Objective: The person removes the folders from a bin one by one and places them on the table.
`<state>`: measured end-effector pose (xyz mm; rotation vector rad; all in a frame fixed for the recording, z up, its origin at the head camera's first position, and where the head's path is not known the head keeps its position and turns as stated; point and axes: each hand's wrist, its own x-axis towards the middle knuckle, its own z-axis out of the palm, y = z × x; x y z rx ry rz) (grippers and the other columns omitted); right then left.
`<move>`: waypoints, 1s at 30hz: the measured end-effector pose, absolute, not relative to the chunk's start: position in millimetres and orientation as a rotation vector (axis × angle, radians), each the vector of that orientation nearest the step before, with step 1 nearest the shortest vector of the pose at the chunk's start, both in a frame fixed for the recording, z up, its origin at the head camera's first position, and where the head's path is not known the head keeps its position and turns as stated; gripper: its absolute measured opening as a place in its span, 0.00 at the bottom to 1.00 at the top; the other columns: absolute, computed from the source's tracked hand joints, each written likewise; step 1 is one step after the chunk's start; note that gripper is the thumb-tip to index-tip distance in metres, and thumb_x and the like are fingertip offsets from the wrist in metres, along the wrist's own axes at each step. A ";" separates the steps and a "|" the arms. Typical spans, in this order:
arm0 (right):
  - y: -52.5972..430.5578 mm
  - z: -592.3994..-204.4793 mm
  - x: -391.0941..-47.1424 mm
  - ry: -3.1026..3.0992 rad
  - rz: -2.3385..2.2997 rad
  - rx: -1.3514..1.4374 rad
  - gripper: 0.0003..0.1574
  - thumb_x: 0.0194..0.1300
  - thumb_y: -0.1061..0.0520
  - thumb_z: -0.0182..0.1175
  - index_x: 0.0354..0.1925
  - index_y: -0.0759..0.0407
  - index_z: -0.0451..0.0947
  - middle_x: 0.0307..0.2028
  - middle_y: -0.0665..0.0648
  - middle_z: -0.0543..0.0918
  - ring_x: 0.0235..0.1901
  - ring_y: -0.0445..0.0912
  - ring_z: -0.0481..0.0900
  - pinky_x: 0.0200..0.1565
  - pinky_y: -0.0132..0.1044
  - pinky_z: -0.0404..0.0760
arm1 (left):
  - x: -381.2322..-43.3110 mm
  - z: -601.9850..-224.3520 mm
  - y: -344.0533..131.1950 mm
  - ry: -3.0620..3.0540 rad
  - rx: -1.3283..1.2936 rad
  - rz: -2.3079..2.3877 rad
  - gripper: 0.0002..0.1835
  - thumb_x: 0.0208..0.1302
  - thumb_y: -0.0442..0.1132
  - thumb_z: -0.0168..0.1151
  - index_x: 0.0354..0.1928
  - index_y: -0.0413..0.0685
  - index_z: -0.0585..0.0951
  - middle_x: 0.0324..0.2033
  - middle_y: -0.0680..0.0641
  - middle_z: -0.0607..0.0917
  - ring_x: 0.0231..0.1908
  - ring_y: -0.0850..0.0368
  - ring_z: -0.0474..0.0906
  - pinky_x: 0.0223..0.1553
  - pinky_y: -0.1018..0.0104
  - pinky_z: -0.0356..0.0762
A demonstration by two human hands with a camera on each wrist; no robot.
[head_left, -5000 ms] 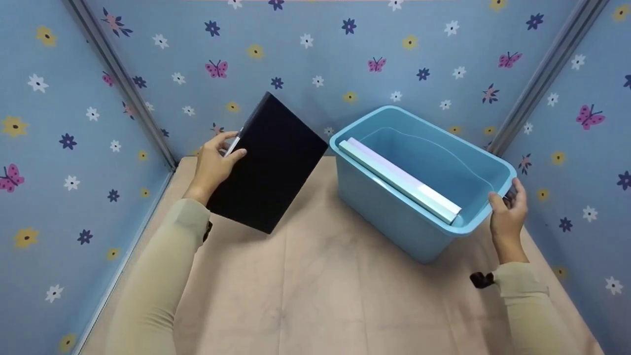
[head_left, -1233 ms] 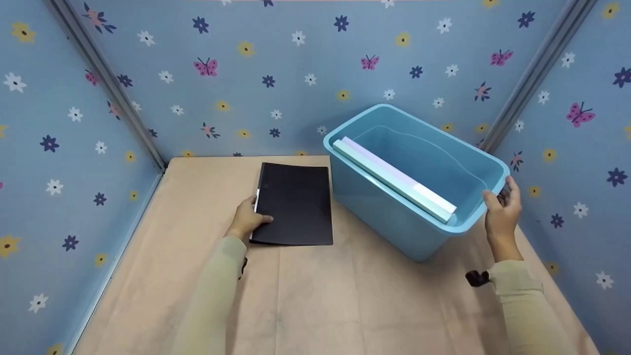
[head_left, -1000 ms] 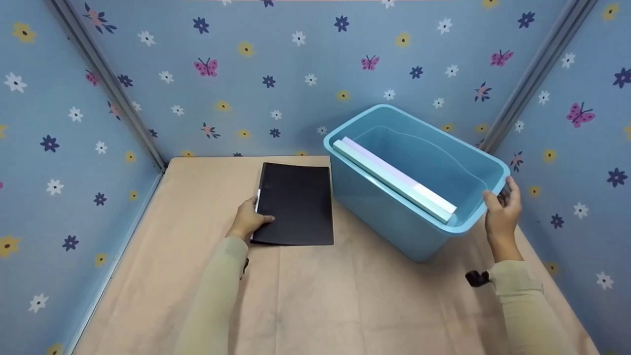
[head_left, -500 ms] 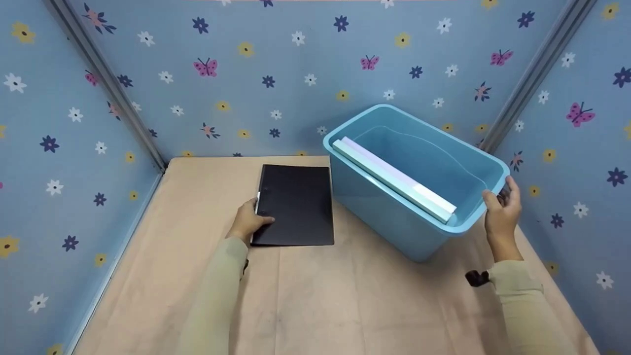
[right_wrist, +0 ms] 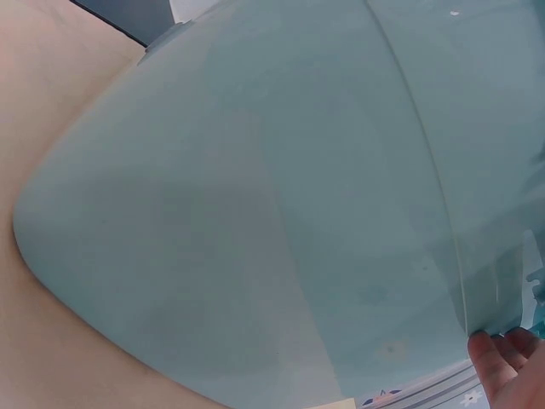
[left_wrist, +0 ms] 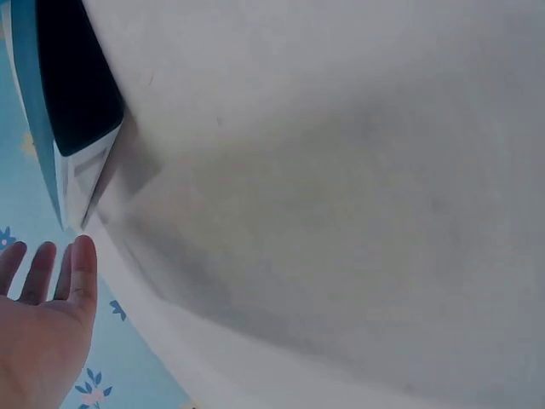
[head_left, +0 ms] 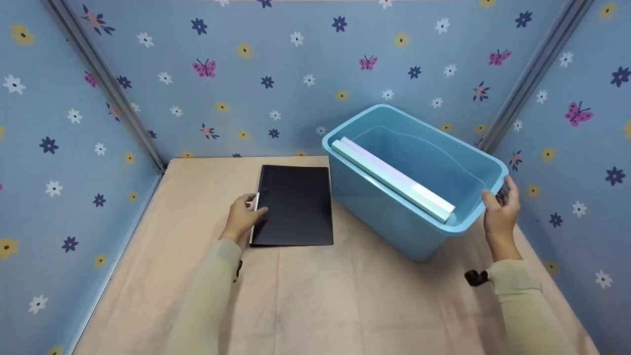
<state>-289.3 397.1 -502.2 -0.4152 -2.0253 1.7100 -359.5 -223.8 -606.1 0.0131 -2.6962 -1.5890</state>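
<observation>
A black file folder [head_left: 297, 207] with a white strip on its left edge lies flat on the table, left of a light blue plastic bin [head_left: 379, 217]. My left hand [head_left: 241, 215] is at the folder's left edge, its thumb over the cover in the head view. In the left wrist view the fingers [left_wrist: 83, 273] are extended and parted from the folder [left_wrist: 81, 81]. My right hand [head_left: 502, 212] grips the bin's right rim, thumb on top; the right wrist view shows fingertips at that rim. Long pale mint and lilac items [head_left: 394, 180] stand inside the bin along its near wall.
The table [head_left: 315, 301] has a beige cloth cover. Blue flowered panels [head_left: 296, 64] enclose it at the back and both sides, with grey metal posts [head_left: 106, 88] in the corners. The bin stands at an angle near the back right.
The left hand lowered the black folder from tilted in the air to flat on the table. Over the last half second its fingers loosened and drew slightly left. The right hand stays on the bin.
</observation>
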 end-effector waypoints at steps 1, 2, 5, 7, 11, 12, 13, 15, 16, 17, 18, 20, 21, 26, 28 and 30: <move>397.4 -502.8 -289.7 -2.017 1.713 -0.407 0.48 0.77 0.54 0.52 0.88 0.47 0.49 0.85 0.61 0.60 0.81 0.56 0.63 0.82 0.48 0.65 | -358.6 -604.4 -224.2 -2.689 0.005 -1.583 0.37 0.74 0.39 0.70 0.78 0.29 0.67 0.74 0.26 0.71 0.74 0.28 0.70 0.76 0.39 0.71; 397.5 -503.4 -290.2 -2.008 1.720 -0.403 0.48 0.77 0.54 0.53 0.88 0.48 0.49 0.85 0.61 0.60 0.81 0.57 0.64 0.82 0.48 0.65 | -358.2 -602.4 -224.4 -2.683 -0.009 -1.569 0.36 0.75 0.39 0.69 0.77 0.29 0.68 0.73 0.27 0.72 0.73 0.29 0.71 0.75 0.39 0.71; 397.3 -504.6 -291.3 -1.983 1.732 -0.387 0.49 0.76 0.55 0.53 0.88 0.49 0.49 0.84 0.63 0.61 0.79 0.58 0.64 0.80 0.47 0.67 | -357.4 -595.5 -224.9 -2.661 -0.055 -1.549 0.33 0.76 0.39 0.69 0.75 0.30 0.71 0.70 0.28 0.76 0.70 0.31 0.73 0.74 0.40 0.72; 397.2 -505.0 -291.6 -1.991 1.719 -0.385 0.49 0.76 0.55 0.53 0.88 0.50 0.49 0.84 0.63 0.61 0.80 0.58 0.64 0.80 0.47 0.67 | -357.0 -590.3 -224.9 -2.645 -0.086 -1.545 0.31 0.76 0.38 0.69 0.74 0.30 0.73 0.68 0.27 0.78 0.69 0.31 0.74 0.72 0.41 0.73; 396.7 -504.9 -291.4 -2.005 1.713 -0.384 0.48 0.77 0.55 0.52 0.89 0.49 0.49 0.84 0.62 0.60 0.80 0.58 0.64 0.81 0.48 0.66 | -356.1 -580.3 -223.9 -2.635 -0.147 -1.525 0.28 0.76 0.37 0.68 0.72 0.30 0.75 0.66 0.26 0.79 0.68 0.30 0.75 0.71 0.41 0.75; 396.7 -504.9 -291.4 -2.011 1.711 -0.387 0.48 0.77 0.54 0.52 0.89 0.49 0.49 0.84 0.62 0.60 0.80 0.58 0.64 0.81 0.49 0.66 | -355.9 -578.1 -223.4 -2.629 -0.162 -1.522 0.28 0.76 0.37 0.69 0.71 0.30 0.76 0.65 0.26 0.79 0.67 0.30 0.76 0.70 0.41 0.75; 396.6 -504.8 -291.3 -2.015 1.712 -0.390 0.48 0.77 0.54 0.52 0.89 0.49 0.48 0.84 0.62 0.60 0.80 0.58 0.64 0.82 0.49 0.66 | -355.6 -575.9 -222.8 -2.628 -0.178 -1.512 0.27 0.76 0.36 0.69 0.71 0.31 0.76 0.65 0.26 0.79 0.67 0.30 0.76 0.69 0.41 0.76; 396.3 -504.6 -290.9 -2.022 1.709 -0.394 0.48 0.77 0.54 0.52 0.89 0.48 0.48 0.84 0.62 0.61 0.80 0.58 0.64 0.82 0.49 0.66 | -355.1 -572.2 -221.5 -2.621 -0.206 -1.498 0.27 0.76 0.36 0.69 0.71 0.31 0.76 0.64 0.27 0.80 0.67 0.29 0.77 0.68 0.41 0.77; 396.1 -504.6 -290.6 -2.025 1.708 -0.396 0.48 0.77 0.54 0.52 0.89 0.48 0.48 0.84 0.62 0.61 0.80 0.57 0.65 0.82 0.49 0.66 | -354.5 -570.1 -220.8 -2.618 -0.212 -1.498 0.27 0.76 0.36 0.69 0.70 0.31 0.77 0.64 0.28 0.81 0.66 0.29 0.77 0.68 0.41 0.77; 396.1 -504.6 -290.5 -2.028 1.707 -0.398 0.48 0.77 0.53 0.52 0.89 0.47 0.48 0.84 0.61 0.61 0.80 0.57 0.65 0.82 0.49 0.66 | -354.1 -568.0 -219.9 -2.616 -0.221 -1.494 0.26 0.76 0.36 0.69 0.70 0.31 0.77 0.63 0.28 0.82 0.66 0.29 0.77 0.67 0.41 0.78; 395.9 -504.4 -290.1 -2.030 1.706 -0.399 0.48 0.77 0.53 0.52 0.89 0.47 0.49 0.84 0.61 0.61 0.79 0.57 0.65 0.82 0.49 0.66 | -353.7 -566.0 -219.0 -2.616 -0.228 -1.490 0.26 0.76 0.37 0.69 0.69 0.32 0.78 0.63 0.29 0.82 0.66 0.30 0.78 0.67 0.42 0.78; 395.4 -503.8 -289.5 -2.032 1.701 -0.398 0.48 0.77 0.53 0.52 0.89 0.47 0.49 0.84 0.61 0.61 0.79 0.56 0.65 0.82 0.49 0.66 | -352.6 -561.4 -216.8 -2.617 -0.238 -1.481 0.26 0.75 0.37 0.70 0.69 0.33 0.78 0.62 0.31 0.83 0.65 0.31 0.78 0.67 0.42 0.79; 395.3 -503.5 -289.2 -2.035 1.696 -0.400 0.48 0.77 0.53 0.52 0.88 0.47 0.49 0.84 0.60 0.61 0.79 0.56 0.65 0.82 0.49 0.66 | -352.0 -559.0 -215.6 -2.619 -0.245 -1.473 0.26 0.75 0.37 0.70 0.69 0.33 0.78 0.62 0.31 0.83 0.65 0.33 0.79 0.67 0.43 0.79; 395.7 -502.3 -288.4 -2.031 1.693 -0.411 0.47 0.78 0.52 0.53 0.88 0.45 0.50 0.85 0.59 0.61 0.80 0.56 0.64 0.82 0.49 0.65 | -351.8 -546.4 -208.2 -2.614 -0.294 -1.449 0.26 0.75 0.37 0.70 0.69 0.33 0.78 0.63 0.31 0.83 0.63 0.36 0.79 0.67 0.41 0.79; 396.4 -502.4 -288.7 -2.029 1.697 -0.414 0.47 0.78 0.52 0.53 0.88 0.45 0.50 0.85 0.59 0.60 0.81 0.55 0.64 0.82 0.49 0.64 | -352.4 -541.6 -205.1 -2.613 -0.313 -1.440 0.26 0.75 0.37 0.70 0.69 0.33 0.78 0.62 0.31 0.83 0.63 0.35 0.79 0.68 0.41 0.78; 396.3 -503.1 -289.6 -2.000 1.720 -0.399 0.48 0.76 0.54 0.53 0.88 0.47 0.50 0.84 0.61 0.61 0.79 0.55 0.65 0.81 0.46 0.66 | -353.4 -537.2 -202.1 -2.606 -0.334 -1.430 0.26 0.74 0.36 0.71 0.69 0.32 0.79 0.62 0.31 0.84 0.63 0.33 0.79 0.68 0.39 0.78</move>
